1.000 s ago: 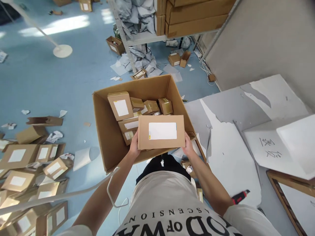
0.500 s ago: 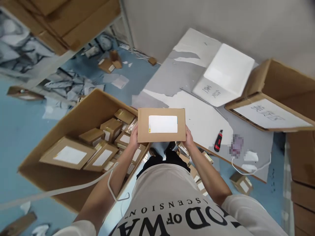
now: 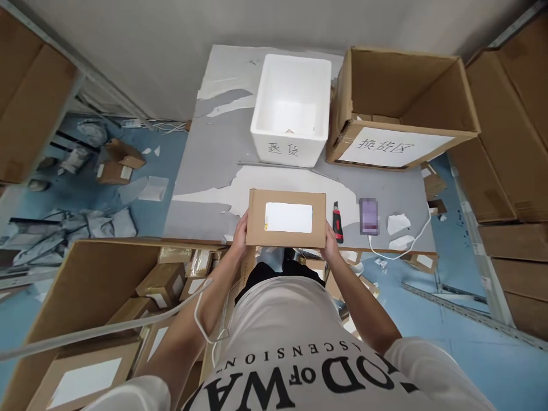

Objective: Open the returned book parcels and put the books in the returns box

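A brown cardboard box (image 3: 256,220) with a white label (image 3: 288,217) on its upper face is held level between my two hands. My left hand (image 3: 240,235) grips its left end. Around the right end my right hand (image 3: 329,242) is closed. The box is at the near edge of a grey table (image 3: 201,200) with torn white patches; whether it touches the surface I cannot tell. Just right of it lies a red and black box cutter (image 3: 337,222). Most fingers are hidden beneath or behind the box.
On the table stand a white foam bin (image 3: 291,151) and a large open carton (image 3: 398,134) with a handwritten sign. A phone (image 3: 369,216) on a cable lies to the right. A big carton (image 3: 107,265) of labelled boxes is at lower left. Stacked cartons (image 3: 492,148) rise at the right.
My view and body have turned right, toward the table. The box, still in both hands, has moved from beside the big carton to the table's front edge.
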A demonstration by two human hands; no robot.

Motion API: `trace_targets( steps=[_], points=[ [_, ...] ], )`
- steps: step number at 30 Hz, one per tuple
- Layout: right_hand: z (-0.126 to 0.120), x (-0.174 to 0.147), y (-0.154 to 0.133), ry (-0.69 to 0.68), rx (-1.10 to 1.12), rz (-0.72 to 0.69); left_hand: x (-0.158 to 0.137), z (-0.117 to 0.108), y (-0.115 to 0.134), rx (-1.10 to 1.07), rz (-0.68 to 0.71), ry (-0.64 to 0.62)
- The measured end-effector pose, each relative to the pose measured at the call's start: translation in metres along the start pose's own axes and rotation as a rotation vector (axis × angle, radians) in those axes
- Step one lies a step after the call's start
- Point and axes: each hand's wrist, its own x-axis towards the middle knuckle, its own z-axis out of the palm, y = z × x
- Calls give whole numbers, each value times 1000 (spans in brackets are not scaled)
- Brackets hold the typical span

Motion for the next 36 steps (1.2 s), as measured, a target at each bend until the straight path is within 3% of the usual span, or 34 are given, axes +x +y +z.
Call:
trace_targets(
  steps=[6, 14, 19, 26, 29, 33, 36],
  points=[
    [-26, 11, 6, 67, 14, -17, 20, 27, -6, 85, 98, -82],
    [-32, 27, 16, 91, -60, -49, 45, 26, -9, 167, 89, -128],
    [-31, 41, 25, 62, -102, -26, 64, 14, -15, 270, 69, -164],
    [-39, 52, 43, 56, -210, 0, 87, -15, -47, 387, 55, -167],
    [-51, 46, 53, 93, -303, 41, 81, -32, -60, 485, 56, -192],
    [-61, 33, 61, -92, -532, 50, 64, -48, -73, 740, 91, -388],
    [-59, 26, 57, -142, -610, 21, 55, -48, -73, 815, 145, -389]
  ],
)
